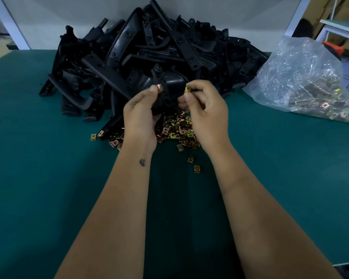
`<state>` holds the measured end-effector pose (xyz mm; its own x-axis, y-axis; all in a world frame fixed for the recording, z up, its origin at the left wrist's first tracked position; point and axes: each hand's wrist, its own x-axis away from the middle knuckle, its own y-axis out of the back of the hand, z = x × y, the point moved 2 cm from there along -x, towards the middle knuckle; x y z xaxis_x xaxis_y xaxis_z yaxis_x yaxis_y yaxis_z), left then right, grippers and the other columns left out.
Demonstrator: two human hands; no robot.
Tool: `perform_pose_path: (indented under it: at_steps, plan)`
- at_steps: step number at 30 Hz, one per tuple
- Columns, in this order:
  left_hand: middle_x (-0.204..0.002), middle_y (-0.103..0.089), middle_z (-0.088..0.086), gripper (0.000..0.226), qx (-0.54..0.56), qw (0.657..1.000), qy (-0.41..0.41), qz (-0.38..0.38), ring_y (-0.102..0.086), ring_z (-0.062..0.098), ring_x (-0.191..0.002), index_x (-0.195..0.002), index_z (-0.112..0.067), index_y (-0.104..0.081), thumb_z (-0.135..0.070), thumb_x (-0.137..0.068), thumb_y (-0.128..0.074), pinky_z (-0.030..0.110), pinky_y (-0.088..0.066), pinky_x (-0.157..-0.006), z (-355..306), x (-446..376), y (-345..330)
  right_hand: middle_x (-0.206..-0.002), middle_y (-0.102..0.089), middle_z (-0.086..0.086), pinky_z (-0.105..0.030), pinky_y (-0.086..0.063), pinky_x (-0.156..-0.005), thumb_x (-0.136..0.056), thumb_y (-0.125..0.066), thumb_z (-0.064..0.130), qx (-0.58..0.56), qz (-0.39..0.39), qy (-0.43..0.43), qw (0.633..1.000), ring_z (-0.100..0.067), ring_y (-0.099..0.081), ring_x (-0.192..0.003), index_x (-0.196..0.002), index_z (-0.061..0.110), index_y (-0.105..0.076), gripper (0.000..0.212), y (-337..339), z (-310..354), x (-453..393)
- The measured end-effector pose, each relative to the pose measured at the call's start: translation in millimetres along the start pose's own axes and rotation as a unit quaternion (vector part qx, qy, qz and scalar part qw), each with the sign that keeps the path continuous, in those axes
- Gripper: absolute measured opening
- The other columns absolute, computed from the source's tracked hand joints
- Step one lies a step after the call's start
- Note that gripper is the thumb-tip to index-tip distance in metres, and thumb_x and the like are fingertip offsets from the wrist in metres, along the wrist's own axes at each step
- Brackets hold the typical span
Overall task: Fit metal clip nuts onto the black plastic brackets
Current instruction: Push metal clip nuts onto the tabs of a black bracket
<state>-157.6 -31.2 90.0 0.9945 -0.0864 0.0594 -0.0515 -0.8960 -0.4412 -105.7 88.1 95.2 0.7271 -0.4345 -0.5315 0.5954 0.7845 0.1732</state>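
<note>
Two bare arms reach out over the green table mat point(48, 178). Left hand point(139, 115) grips a black plastic bracket point(170, 89), held up between both hands, above the loose clip nuts point(177, 131). Right hand point(206, 109) pinches one clip nut point(187, 90) at the bracket's edge. It looks light, hard and smooth. Clip nuts look thin, springy, sharp; hold their flat sides.

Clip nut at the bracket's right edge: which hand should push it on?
Right, probably. The right hand already pinches that clip nut against the edge of the held bracket. The left hand grips the bracket from the other side, with a second clip at its fingertips, so it can steady the part.
</note>
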Motion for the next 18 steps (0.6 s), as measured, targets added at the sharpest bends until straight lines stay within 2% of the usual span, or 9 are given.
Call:
perform_pose_path:
  at_steps: [4, 8, 11, 15, 18]
  plan:
    - [-0.095, -0.075, -0.004, 0.027, -0.048, 0.998, -0.027, 0.002, -0.066, 0.021, -0.110, -0.066, -0.028, -0.076, -0.023, -0.091, -0.069, 0.045, -0.051, -0.101, -1, 1, 0, -0.089, -0.074, 0.003, -0.027, -0.054, -0.086, -0.091, -0.063, 0.006, -0.030, -0.013, -0.076, 0.997, -0.008, -0.071, -0.086, -0.100, 0.023, -0.064, 0.019, 3, -4, -4]
    - [-0.091, -0.075, -0.002, 0.015, -0.073, 0.995, -0.058, 0.030, -0.067, 0.025, -0.109, -0.076, -0.023, -0.076, -0.017, -0.089, -0.072, 0.050, -0.049, -0.104, 2, 4, -5, -0.090, -0.073, -0.002, -0.029, -0.056, -0.088, -0.090, -0.061, -0.002, -0.097, -0.027, -0.124, 0.987, -0.010, -0.071, -0.085, -0.100, 0.022, -0.070, 0.027, 7, -7, -6]
    - [-0.089, -0.074, -0.002, 0.008, -0.075, 0.995, -0.060, 0.038, -0.068, 0.022, -0.103, -0.080, -0.018, -0.074, -0.015, -0.087, -0.074, 0.048, -0.049, -0.104, 2, 4, -5, -0.090, -0.071, -0.004, -0.025, -0.056, -0.083, -0.091, -0.059, -0.005, -0.146, -0.036, -0.146, 0.978, -0.009, -0.068, -0.081, -0.107, 0.014, -0.071, 0.028, 8, -10, -7]
    - [-0.080, -0.070, -0.007, 0.021, -0.063, 0.996, -0.045, 0.047, -0.066, 0.016, -0.098, -0.069, -0.017, -0.066, -0.023, -0.088, -0.073, 0.050, -0.044, -0.109, 1, 5, -6, -0.081, -0.072, -0.001, -0.020, -0.054, -0.075, -0.090, -0.061, -0.005, -0.190, -0.040, -0.163, 0.967, -0.010, -0.068, -0.076, -0.105, 0.013, -0.069, 0.024, 9, -12, -9]
    - [-0.083, -0.060, 0.006, 0.033, -0.051, 0.995, -0.051, 0.065, -0.059, 0.020, -0.094, -0.063, -0.016, -0.053, -0.021, -0.091, -0.071, 0.049, -0.043, -0.110, 1, 5, -6, -0.079, -0.072, -0.001, -0.020, -0.053, -0.072, -0.088, -0.064, -0.004, -0.205, -0.039, -0.178, 0.962, -0.010, -0.068, -0.074, -0.098, 0.009, -0.070, 0.018, 8, -13, -9]
